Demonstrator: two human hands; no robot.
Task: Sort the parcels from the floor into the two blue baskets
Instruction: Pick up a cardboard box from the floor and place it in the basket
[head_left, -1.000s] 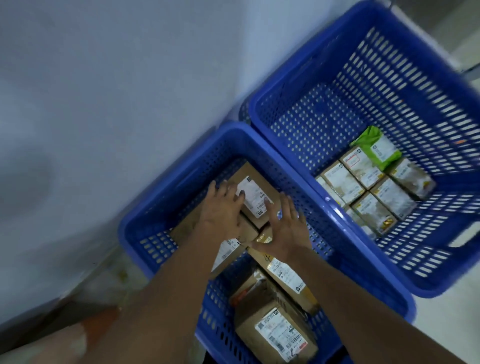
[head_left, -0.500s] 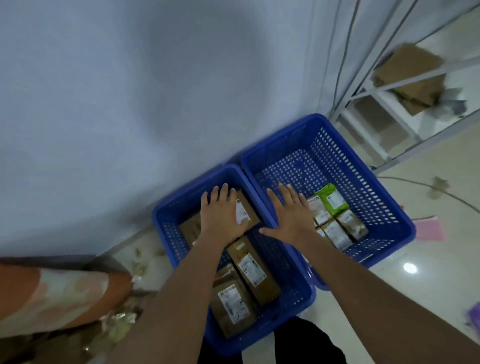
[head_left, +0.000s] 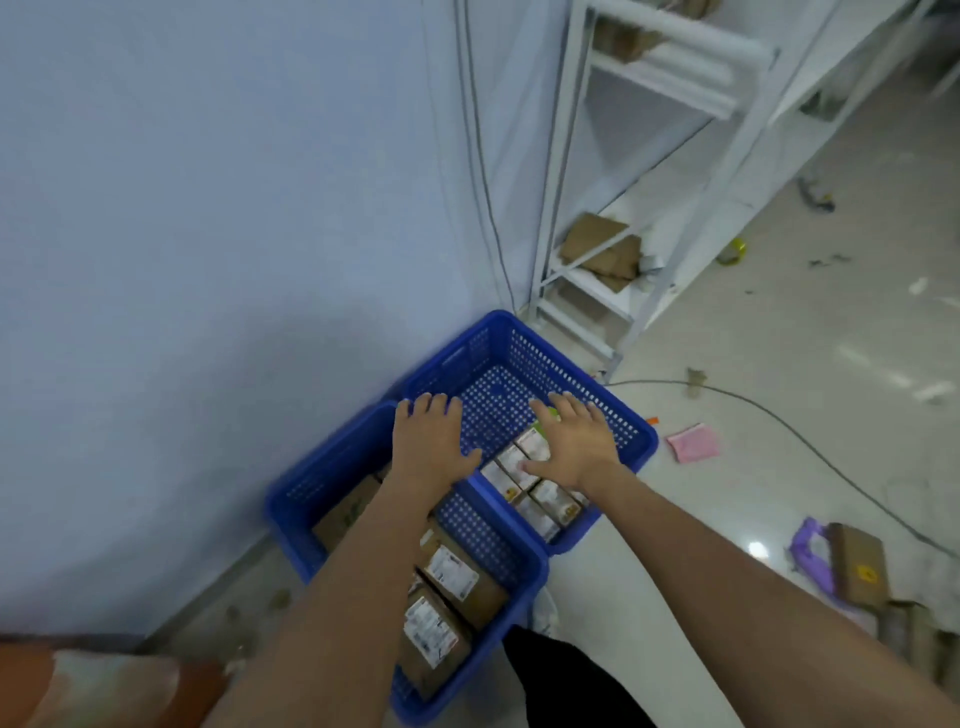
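Two blue baskets stand side by side against the wall. The near basket (head_left: 524, 587) holds brown cardboard parcels (head_left: 460, 579) with white labels. The far basket (head_left: 631, 434) holds small white and yellow packets (head_left: 550, 501) and a green one, mostly hidden by my right hand. My left hand (head_left: 428, 441) hovers flat with fingers spread over the divide between the baskets, holding nothing. My right hand (head_left: 574, 441) hovers open above the far basket, also holding nothing. On the floor at the right lie a brown parcel (head_left: 857, 566) and a purple bag (head_left: 810, 551).
A white metal shelf rack (head_left: 571, 208) with cardboard pieces stands behind the baskets. A cable (head_left: 779, 421) runs across the pale floor, and a pink cloth (head_left: 693, 441) lies beside the far basket. An orange object (head_left: 104, 680) sits at bottom left.
The view pulled up and back from the baskets. Both hands lifted off the brown parcels in the near basket and rose, spreading open above the baskets.
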